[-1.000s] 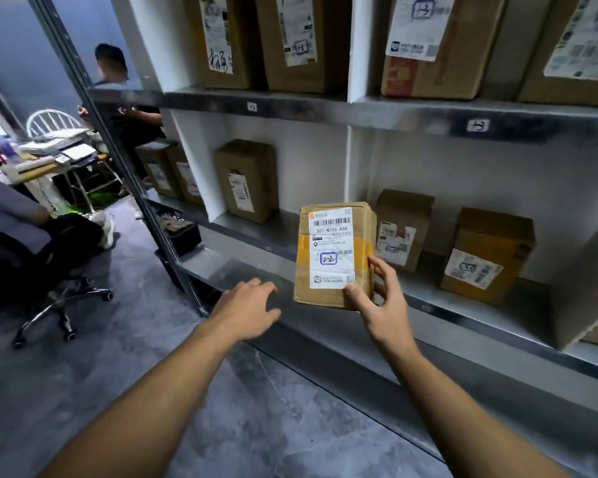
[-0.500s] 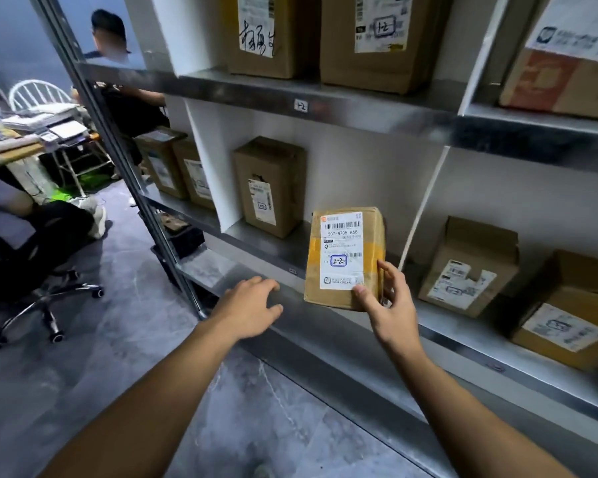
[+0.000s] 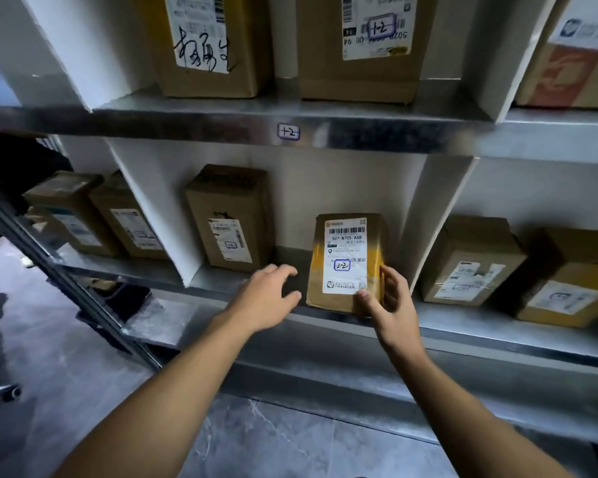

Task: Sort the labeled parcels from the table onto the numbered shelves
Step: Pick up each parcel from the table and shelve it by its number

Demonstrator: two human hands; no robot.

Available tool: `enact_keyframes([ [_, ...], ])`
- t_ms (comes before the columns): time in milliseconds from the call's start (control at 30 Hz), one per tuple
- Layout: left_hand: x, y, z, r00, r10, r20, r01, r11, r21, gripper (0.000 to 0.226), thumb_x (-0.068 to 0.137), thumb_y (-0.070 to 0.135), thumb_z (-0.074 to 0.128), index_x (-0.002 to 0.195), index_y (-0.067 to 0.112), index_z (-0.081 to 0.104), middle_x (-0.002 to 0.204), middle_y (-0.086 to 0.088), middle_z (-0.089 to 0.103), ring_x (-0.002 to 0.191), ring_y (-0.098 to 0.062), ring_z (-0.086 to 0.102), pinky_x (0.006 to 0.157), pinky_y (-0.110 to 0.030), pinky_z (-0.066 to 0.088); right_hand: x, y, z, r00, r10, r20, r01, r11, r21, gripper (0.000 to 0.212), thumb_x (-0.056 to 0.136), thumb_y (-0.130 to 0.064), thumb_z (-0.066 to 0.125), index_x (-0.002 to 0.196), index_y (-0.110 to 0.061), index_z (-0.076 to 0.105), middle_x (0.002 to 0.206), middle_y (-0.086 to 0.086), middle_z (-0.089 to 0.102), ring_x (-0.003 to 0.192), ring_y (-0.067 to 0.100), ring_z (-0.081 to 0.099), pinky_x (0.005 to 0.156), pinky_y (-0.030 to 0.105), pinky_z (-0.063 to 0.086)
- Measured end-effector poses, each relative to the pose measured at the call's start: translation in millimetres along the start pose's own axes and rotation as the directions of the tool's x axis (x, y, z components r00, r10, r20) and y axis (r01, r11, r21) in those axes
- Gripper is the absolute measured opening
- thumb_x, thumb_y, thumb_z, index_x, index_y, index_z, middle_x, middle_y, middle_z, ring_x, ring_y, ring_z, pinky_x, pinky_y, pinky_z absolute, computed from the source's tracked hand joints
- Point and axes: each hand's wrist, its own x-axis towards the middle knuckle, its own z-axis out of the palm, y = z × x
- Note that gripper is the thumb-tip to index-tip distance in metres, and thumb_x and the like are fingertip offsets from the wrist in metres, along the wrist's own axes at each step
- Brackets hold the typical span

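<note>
I see the right hand (image 3: 390, 305) gripping the brown cardboard parcel with a yellow tape band and a white label (image 3: 346, 263) at its lower right corner, thumb pressed on the label face and fingers wrapped round the side. The handwritten mark on the label reads 2-2. The parcel stands upright at the front of the lower grey metal shelf (image 3: 463, 326), in the middle compartment, just left of the white divider panel (image 3: 439, 215) and to the right of a taller plain brown box (image 3: 232, 219). I cannot tell whether its base fully rests on the metal. The left hand (image 3: 266, 298) hovers just beside the parcel's left edge, fingers spread and relaxed, holding nothing. Above, the upper metal shelf (image 3: 187, 122) carries a small tag reading 1-2 (image 3: 288, 131).
</note>
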Motion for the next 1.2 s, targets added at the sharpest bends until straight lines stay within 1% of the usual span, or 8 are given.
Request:
enact_keyframes([
  [200,45.1,15.4,3.1,0.996,0.085,0.0,-0.085,0.994,-0.062,0.051,0.092,0.037,0.06,0.14,0.026,0.047,0.13,-0.001,0.056,0.119,-0.018,0.053,0.1,-0.04,0.046,18.0,1.5,-1.4,0.998,0.008,-0.068,-0.01,1.0,-0.027,0.072,0.07,-0.07,0.076,0.132,-0.048,0.047,0.14,-0.005,0.055,0.13,0.013,0.052,0.11,0.049,0.044],
  [367,68.8,16.0,9.8,0.998,0.048,0.027,-0.044,0.991,-0.126,0.056,0.092,0.039,0.059,0.144,0.026,0.043,0.138,-0.004,0.053,0.121,-0.022,0.053,0.101,-0.042,0.047,36.6,2.9,1.9,0.999,0.008,-0.04,-0.009,1.0,-0.006,0.068,0.081,-0.045,0.079,0.139,-0.033,0.047,0.133,-0.011,0.06,0.124,0.004,0.056,0.11,0.043,0.045],
  [467,80.4,11.9,13.3,0.999,0.039,0.033,-0.035,0.991,-0.127,0.054,0.09,0.042,0.059,0.14,0.029,0.046,0.137,-0.002,0.056,0.121,-0.022,0.054,0.101,-0.042,0.048,48.4,4.7,4.6,0.999,0.038,0.013,-0.038,0.999,-0.009,0.075,0.079,-0.05,0.078,0.145,-0.04,0.041,0.134,-0.018,0.058,0.124,0.004,0.056,0.108,0.039,0.046],
  [600,94.9,7.4,15.7,0.998,0.033,0.056,-0.024,0.989,-0.148,0.05,0.089,0.043,0.061,0.136,0.028,0.052,0.134,0.001,0.059,0.121,-0.019,0.055,0.104,-0.037,0.046,65.9,3.4,6.2,0.993,0.079,0.082,-0.075,0.996,-0.055,0.08,0.08,-0.047,0.075,0.148,-0.041,0.034,0.138,-0.011,0.055,0.126,0.013,0.054,0.109,0.038,0.044],
  [767,103.5,0.4,27.5,0.996,0.026,0.089,-0.014,0.991,-0.132,0.05,0.09,0.039,0.062,0.138,0.032,0.052,0.137,0.004,0.059,0.124,-0.018,0.055,0.106,-0.035,0.044,87.1,22.0,8.3,0.99,0.095,0.104,-0.073,0.978,-0.197,0.077,0.091,-0.015,0.07,0.149,-0.044,0.028,0.15,-0.002,0.047,0.134,0.017,0.049,0.113,0.046,0.041],
  [900,105.7,-0.5,38.2,0.99,0.043,0.132,-0.028,0.993,-0.116,0.057,0.089,0.039,0.061,0.143,0.036,0.044,0.138,0.002,0.058,0.123,-0.021,0.055,0.104,-0.039,0.046,96.1,38.4,8.9,0.994,0.094,0.054,-0.082,0.978,-0.191,0.075,0.093,-0.011,0.068,0.135,-0.061,0.03,0.151,0.0,0.047,0.138,0.021,0.047,0.114,0.051,0.04],
  [1067,106.1,-2.3,47.1,0.983,0.03,0.182,-0.009,0.993,-0.117,0.064,0.088,0.041,0.062,0.145,0.043,0.035,0.141,0.002,0.053,0.125,-0.02,0.052,0.104,-0.039,0.045,98.5,43.9,14.3,0.971,0.24,0.015,-0.239,0.969,-0.063,0.072,0.091,-0.013,0.07,0.149,-0.031,0.033,0.146,0.001,0.053,0.134,0.022,0.051,0.112,0.053,0.041],
  [1200,104.6,-8.3,47.1,0.982,0.017,0.188,0.004,0.994,-0.109,0.065,0.088,0.04,0.063,0.146,0.042,0.034,0.142,0.0,0.051,0.126,-0.02,0.051,0.105,-0.04,0.045,95.4,47.9,16.7,0.97,0.241,0.017,-0.24,0.969,-0.059,0.066,0.088,-0.019,0.074,0.143,-0.035,0.041,0.137,-0.008,0.059,0.129,0.017,0.056,0.111,0.05,0.044],
])
